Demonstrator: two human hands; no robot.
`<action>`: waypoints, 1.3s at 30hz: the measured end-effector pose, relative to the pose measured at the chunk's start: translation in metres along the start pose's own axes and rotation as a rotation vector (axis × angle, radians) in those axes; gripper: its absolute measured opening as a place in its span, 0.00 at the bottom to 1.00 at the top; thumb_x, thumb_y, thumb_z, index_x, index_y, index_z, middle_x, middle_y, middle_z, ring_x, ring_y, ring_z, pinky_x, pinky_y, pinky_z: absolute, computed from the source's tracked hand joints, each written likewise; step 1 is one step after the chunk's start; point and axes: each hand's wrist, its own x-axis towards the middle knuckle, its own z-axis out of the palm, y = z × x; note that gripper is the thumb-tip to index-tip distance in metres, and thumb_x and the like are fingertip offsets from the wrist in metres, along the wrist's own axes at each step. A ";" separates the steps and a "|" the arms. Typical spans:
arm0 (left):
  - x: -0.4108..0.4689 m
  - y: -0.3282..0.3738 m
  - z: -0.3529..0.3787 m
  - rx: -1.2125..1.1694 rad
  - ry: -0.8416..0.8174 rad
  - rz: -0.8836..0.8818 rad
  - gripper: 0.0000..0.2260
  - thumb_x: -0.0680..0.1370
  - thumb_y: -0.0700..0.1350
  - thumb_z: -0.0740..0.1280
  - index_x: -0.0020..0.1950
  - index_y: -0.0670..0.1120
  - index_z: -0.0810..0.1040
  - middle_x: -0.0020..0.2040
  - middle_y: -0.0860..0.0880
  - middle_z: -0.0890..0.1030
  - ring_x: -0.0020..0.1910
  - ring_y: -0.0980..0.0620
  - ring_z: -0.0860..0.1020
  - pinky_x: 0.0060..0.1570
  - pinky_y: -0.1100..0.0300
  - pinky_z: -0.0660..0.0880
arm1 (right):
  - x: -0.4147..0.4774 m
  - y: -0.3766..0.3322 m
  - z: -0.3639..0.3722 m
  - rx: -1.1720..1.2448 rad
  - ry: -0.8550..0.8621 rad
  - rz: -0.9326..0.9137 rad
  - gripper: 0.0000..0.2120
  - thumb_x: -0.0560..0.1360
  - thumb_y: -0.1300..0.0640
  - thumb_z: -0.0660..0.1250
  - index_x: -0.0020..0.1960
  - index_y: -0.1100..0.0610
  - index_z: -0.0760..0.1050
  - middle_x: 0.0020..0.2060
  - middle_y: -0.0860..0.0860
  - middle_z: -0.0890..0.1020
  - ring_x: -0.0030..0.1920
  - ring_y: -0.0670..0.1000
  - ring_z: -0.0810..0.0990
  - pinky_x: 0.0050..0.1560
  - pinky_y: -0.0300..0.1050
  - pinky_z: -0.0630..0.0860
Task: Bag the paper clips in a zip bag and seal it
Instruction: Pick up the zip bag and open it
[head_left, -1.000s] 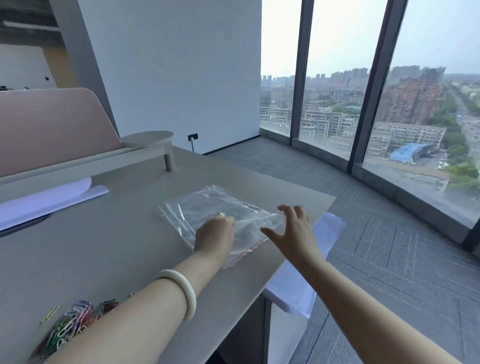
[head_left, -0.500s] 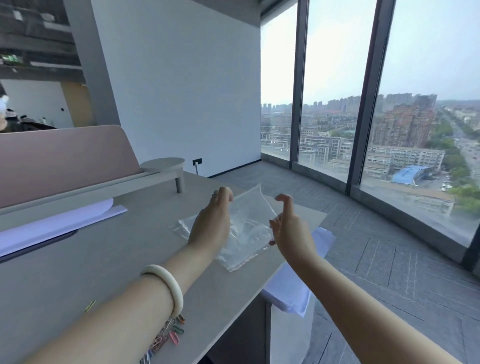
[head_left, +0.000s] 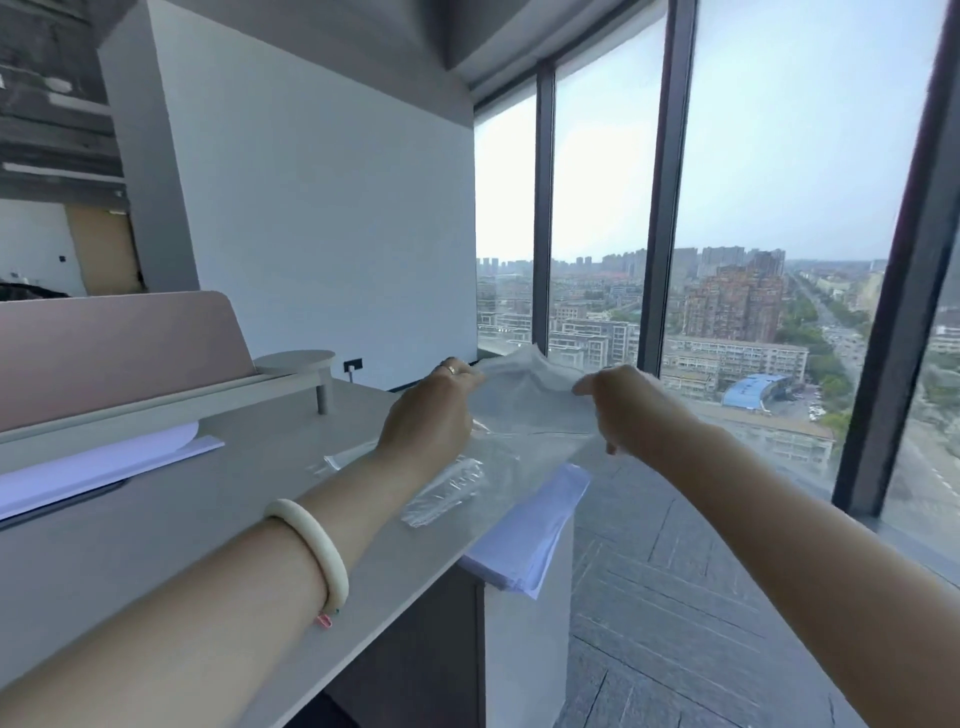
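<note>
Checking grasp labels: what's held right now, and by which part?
A clear zip bag, lifted off the desk: left hand pinches its upper left edge, right hand its upper right edge.

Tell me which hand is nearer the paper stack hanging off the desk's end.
Right. The right hand hovers just above the paper stack, pinching the lifted bag. The left hand holds the bag's other edge, farther in over the desk.
</note>
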 end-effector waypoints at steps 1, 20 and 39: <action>-0.007 0.008 -0.003 -0.032 0.019 0.008 0.24 0.72 0.30 0.56 0.65 0.45 0.73 0.65 0.49 0.74 0.58 0.44 0.77 0.56 0.50 0.76 | -0.011 0.004 -0.010 -0.030 -0.007 0.029 0.26 0.72 0.73 0.61 0.67 0.57 0.70 0.59 0.59 0.78 0.52 0.58 0.82 0.52 0.52 0.80; -0.184 -0.062 0.022 -0.055 -0.640 -0.387 0.24 0.73 0.32 0.60 0.68 0.46 0.70 0.68 0.50 0.68 0.38 0.45 0.84 0.42 0.55 0.81 | -0.092 -0.057 0.132 0.329 -0.883 -0.041 0.25 0.78 0.66 0.56 0.72 0.53 0.60 0.58 0.65 0.79 0.28 0.54 0.81 0.23 0.37 0.77; -0.212 -0.099 0.025 0.028 -0.655 -0.371 0.14 0.76 0.45 0.64 0.61 0.47 0.78 0.56 0.45 0.81 0.33 0.56 0.77 0.43 0.62 0.77 | -0.072 -0.120 0.197 0.352 -1.004 -0.243 0.33 0.73 0.66 0.62 0.75 0.61 0.54 0.27 0.52 0.77 0.22 0.47 0.73 0.22 0.33 0.71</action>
